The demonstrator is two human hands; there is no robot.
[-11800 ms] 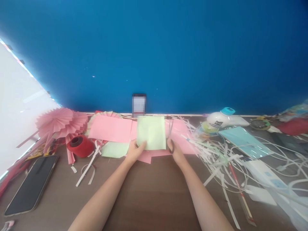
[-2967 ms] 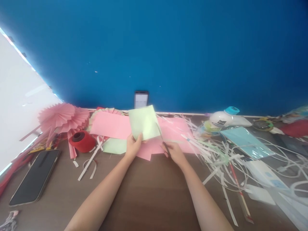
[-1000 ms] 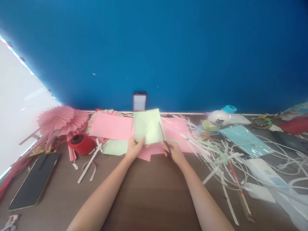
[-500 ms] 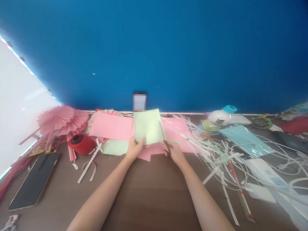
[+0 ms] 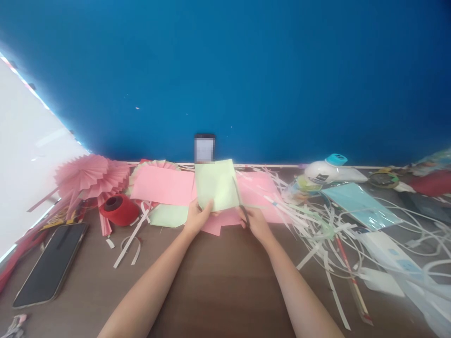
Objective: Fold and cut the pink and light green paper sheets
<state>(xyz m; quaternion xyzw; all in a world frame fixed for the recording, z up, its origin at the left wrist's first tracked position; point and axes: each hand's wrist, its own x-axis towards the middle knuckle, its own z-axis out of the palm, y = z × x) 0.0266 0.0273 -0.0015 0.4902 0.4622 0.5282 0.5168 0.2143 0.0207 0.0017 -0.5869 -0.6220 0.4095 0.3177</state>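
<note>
My left hand point(image 5: 198, 215) pinches the lower left corner of a light green sheet of paper point(image 5: 215, 185), thumb on top. The sheet is held up, tilted, above the table. In my right hand point(image 5: 254, 223) is a pair of dark scissors point(image 5: 244, 213), gripped by the handles. The blades lie along the sheet's right edge; whether they are parted I cannot tell. Pink paper point(image 5: 259, 192) lies beneath and to the right. To the left, another pink sheet point(image 5: 162, 185) overlaps a green piece point(image 5: 169, 215) on the table.
Pink pleated paper fans point(image 5: 92, 176), a red spool point(image 5: 120, 210) and a phone point(image 5: 51, 265) lie at left. At right are a heap of white paper strips point(image 5: 317, 230), a white bottle point(image 5: 320, 172), a blue packet point(image 5: 362, 204) and cables. A small screen point(image 5: 205, 149) leans against the blue wall.
</note>
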